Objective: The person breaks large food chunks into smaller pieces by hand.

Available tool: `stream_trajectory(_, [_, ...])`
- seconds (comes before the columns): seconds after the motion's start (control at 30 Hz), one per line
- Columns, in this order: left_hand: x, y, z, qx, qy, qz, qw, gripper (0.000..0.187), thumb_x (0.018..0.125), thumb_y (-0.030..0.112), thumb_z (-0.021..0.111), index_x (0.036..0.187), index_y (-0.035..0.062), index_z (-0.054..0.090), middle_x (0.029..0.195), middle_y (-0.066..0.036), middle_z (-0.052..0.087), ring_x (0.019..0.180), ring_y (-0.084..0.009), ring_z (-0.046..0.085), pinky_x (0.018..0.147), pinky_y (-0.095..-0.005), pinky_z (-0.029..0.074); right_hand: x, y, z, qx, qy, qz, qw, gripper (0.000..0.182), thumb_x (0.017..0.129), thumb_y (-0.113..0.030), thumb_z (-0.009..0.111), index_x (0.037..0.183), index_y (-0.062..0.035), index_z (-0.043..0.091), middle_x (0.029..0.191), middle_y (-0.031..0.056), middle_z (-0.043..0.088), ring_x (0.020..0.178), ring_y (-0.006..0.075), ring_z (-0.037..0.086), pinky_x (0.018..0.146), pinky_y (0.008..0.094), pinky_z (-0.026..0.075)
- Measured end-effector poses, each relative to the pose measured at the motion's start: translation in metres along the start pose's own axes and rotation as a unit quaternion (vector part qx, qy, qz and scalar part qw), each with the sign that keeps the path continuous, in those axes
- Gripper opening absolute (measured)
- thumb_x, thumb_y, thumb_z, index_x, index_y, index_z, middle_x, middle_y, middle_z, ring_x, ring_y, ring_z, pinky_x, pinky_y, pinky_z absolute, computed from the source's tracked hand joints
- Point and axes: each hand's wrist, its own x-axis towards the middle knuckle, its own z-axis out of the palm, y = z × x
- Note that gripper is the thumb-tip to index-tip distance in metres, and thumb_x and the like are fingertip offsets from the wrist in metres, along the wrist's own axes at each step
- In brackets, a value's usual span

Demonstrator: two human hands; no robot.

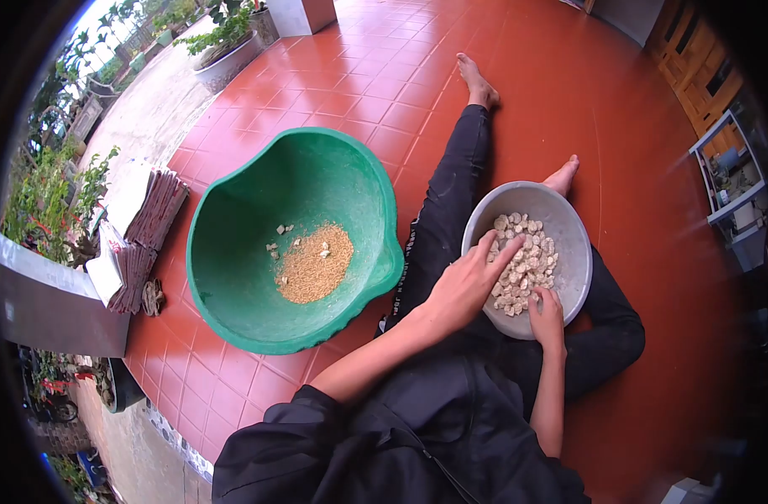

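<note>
In the head view a grey metal bowl (579, 252) rests on my lap, holding a heap of pale, disc-like chunks (525, 267) of a kind I cannot make out. My left hand (466, 287) reaches over the bowl's near-left rim, fingers stretched and apart, their tips at the chunks. On the near-right side my right hand (548, 321) is inside the rim. Its thumb and fingers are drawn together against the chunks; whether a chunk is between them is hidden.
To my left on the red tiled floor (375, 109) stands a large green basin (233, 277) with tan grains (321, 265) and several pale chunks inside. Beyond it lie stacked folded sacks or papers (153, 210). My legs (455, 176) flank the bowl. A metal-framed stand (736, 185) is far right.
</note>
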Motion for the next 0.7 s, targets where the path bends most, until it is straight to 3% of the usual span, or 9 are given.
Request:
stream_trajectory(0.03, [0.011, -0.004, -0.005, -0.038, -0.078, -0.097, 0.992, 0.071, 0.079, -0.002, 0.055, 0.144, 0.0094, 0.029, 0.108, -0.028, 0.058, 0.089, -0.0397, 0.063, 0.071, -0.0468, 0.051, 0.0, -0.002, 0.001, -0.003, 0.003, 0.011, 1.0, 0.036, 0.084, -0.015, 0.061, 0.116, 0.0023, 0.056, 0.109, 0.0222, 0.056, 0.107, 0.0394, 0.053, 0.095, 0.0433, 0.041])
stream_trajectory(0.1, [0.028, -0.029, 0.009, -0.008, -0.023, -0.084, 0.996, 0.051, 0.084, 0.008, 0.06, 0.131, 0.0052, 0.042, 0.068, -0.021, 0.063, 0.067, -0.041, 0.062, 0.061, -0.0505, 0.049, 0.002, 0.013, 0.014, -0.044, 0.024, 0.02, 0.999, 0.05, 0.083, -0.017, 0.063, 0.127, 0.0016, 0.049, 0.115, 0.0257, 0.054, 0.112, 0.0419, 0.05, 0.099, 0.0436, 0.039])
stream_trajectory(0.2, [0.052, -0.059, 0.038, 0.008, -0.026, -0.114, 0.993, 0.043, 0.082, 0.01, 0.065, 0.122, 0.0024, 0.051, 0.072, -0.02, 0.064, 0.07, -0.0392, 0.063, 0.063, -0.0486, 0.05, 0.007, 0.013, 0.016, -0.024, -0.02, 0.096, 0.995, 0.06, 0.083, -0.018, 0.064, 0.135, 0.0024, 0.041, 0.121, 0.0296, 0.051, 0.118, 0.0439, 0.046, 0.104, 0.0441, 0.036])
stream_trajectory(0.3, [0.065, -0.085, 0.091, 0.092, -0.087, -0.087, 0.988, 0.048, 0.074, 0.01, 0.066, 0.119, 0.0009, 0.052, 0.09, -0.023, 0.063, 0.083, -0.0381, 0.064, 0.07, -0.0454, 0.053, 0.011, 0.011, 0.018, -0.039, -0.095, 0.053, 0.993, 0.064, 0.083, -0.018, 0.065, 0.137, 0.0039, 0.038, 0.12, 0.0281, 0.055, 0.115, 0.0383, 0.052, 0.099, 0.0413, 0.042])
stream_trajectory(0.4, [0.066, -0.068, 0.124, 0.14, -0.189, -0.051, 0.971, 0.05, 0.069, 0.014, 0.068, 0.116, 0.0021, 0.054, 0.106, -0.024, 0.056, 0.093, -0.0388, 0.062, 0.074, -0.0445, 0.055, 0.014, 0.019, 0.025, 0.204, -0.198, 0.087, 0.955, 0.06, 0.082, -0.014, 0.068, 0.133, 0.0034, 0.042, 0.107, 0.0198, 0.065, 0.097, 0.0258, 0.065, 0.083, 0.0333, 0.052])
stream_trajectory(0.43, [0.062, -0.061, 0.133, 0.157, -0.229, -0.055, 0.959, 0.029, 0.076, 0.007, 0.06, 0.104, 0.0015, 0.06, 0.109, -0.024, 0.053, 0.098, -0.0389, 0.059, 0.072, -0.0429, 0.056, 0.013, 0.019, 0.025, 0.204, -0.198, 0.088, 0.955, 0.06, 0.082, -0.014, 0.068, 0.133, 0.0034, 0.042, 0.107, 0.0198, 0.065, 0.097, 0.0258, 0.065, 0.083, 0.0333, 0.052])
stream_trajectory(0.53, [0.06, -0.06, 0.144, 0.182, -0.171, -0.03, 0.968, 0.022, 0.075, 0.008, 0.062, 0.097, 0.0024, 0.063, 0.101, -0.024, 0.059, 0.091, -0.0379, 0.063, 0.072, -0.0442, 0.055, 0.02, 0.017, 0.019, 0.273, -0.163, 0.066, 0.946, 0.048, 0.083, -0.006, 0.064, 0.127, 0.0019, 0.047, 0.111, 0.0191, 0.063, 0.102, 0.0256, 0.063, 0.086, 0.0341, 0.051])
stream_trajectory(0.63, [0.062, -0.08, 0.128, -0.078, -0.184, -0.069, 0.977, 0.023, 0.073, 0.014, 0.072, 0.091, 0.0009, 0.065, 0.07, -0.017, 0.065, 0.076, -0.0347, 0.066, 0.071, -0.043, 0.052, 0.023, 0.016, 0.014, 0.271, 0.079, 0.054, 0.958, 0.037, 0.083, 0.006, 0.057, 0.119, -0.0004, 0.053, 0.119, 0.0159, 0.06, 0.109, 0.0261, 0.06, 0.089, 0.0347, 0.051])
stream_trajectory(0.7, [0.062, -0.08, 0.119, -0.103, -0.189, -0.089, 0.972, 0.029, 0.076, 0.012, 0.07, 0.102, 0.0016, 0.064, 0.079, -0.02, 0.065, 0.081, -0.0363, 0.065, 0.074, -0.0435, 0.052, 0.025, 0.021, 0.011, 0.167, 0.154, 0.089, 0.97, 0.039, 0.08, 0.005, 0.059, 0.118, -0.0017, 0.054, 0.118, 0.0168, 0.06, 0.11, 0.0301, 0.059, 0.092, 0.0366, 0.049])
